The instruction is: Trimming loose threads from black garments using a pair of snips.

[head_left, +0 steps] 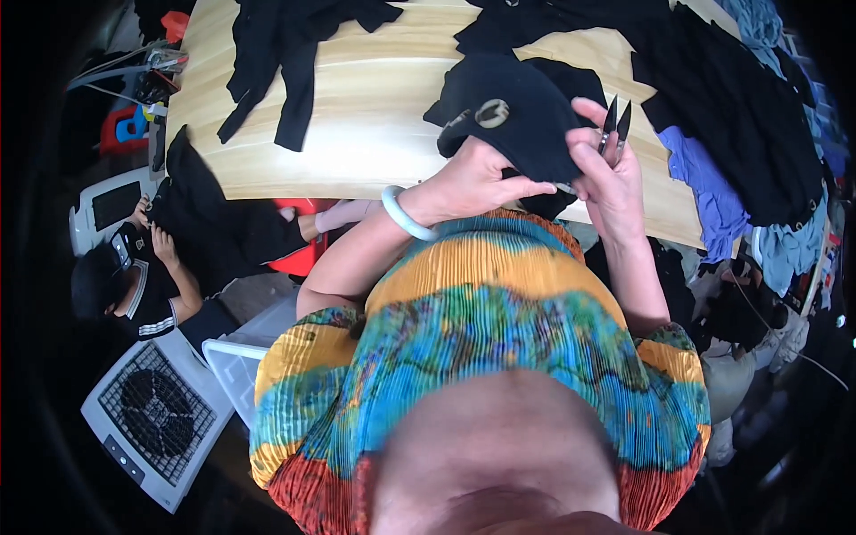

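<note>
Over the near edge of the bench [374, 165], the left hand [468, 183] grips a black garment [530, 129]; the right hand [613, 185] grasps thread snips [622, 125].

The wood-grained table [383, 98] bears black garments [727, 107] (one toward the left) and, rightmost, purple cloth [704, 192].

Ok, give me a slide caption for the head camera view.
A black garment and dark-bladed snips held at a pale wooden table where more black clothes lie.
</note>
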A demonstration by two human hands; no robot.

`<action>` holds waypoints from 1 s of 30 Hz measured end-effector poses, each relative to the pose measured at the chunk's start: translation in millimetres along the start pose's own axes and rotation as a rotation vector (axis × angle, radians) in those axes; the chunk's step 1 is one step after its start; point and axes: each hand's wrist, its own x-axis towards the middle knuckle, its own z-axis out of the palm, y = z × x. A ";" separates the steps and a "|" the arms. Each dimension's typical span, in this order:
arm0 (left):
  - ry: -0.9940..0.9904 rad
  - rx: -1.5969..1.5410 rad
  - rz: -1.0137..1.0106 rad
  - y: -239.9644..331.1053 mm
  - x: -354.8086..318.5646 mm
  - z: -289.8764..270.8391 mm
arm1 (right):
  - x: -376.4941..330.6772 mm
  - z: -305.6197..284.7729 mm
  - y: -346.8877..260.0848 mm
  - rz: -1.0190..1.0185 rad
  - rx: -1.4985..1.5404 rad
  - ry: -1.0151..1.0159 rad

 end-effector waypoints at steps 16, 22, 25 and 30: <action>0.278 -1.440 -0.583 -68.9 15.2 -8.0 | -5.6 -22.0 -22.9 0.005 -0.095 -0.126; 0.121 -1.358 -0.438 -56.1 16.0 -26.5 | -8.8 -47.6 -26.2 -0.080 -0.139 -0.073; 0.040 -1.156 -0.324 -34.5 8.5 -29.8 | -2.7 -54.9 -24.0 -0.082 -0.209 0.048; -0.019 -1.086 -0.399 -7.8 3.9 -23.0 | 0.6 -36.6 -15.7 -0.175 -0.423 0.035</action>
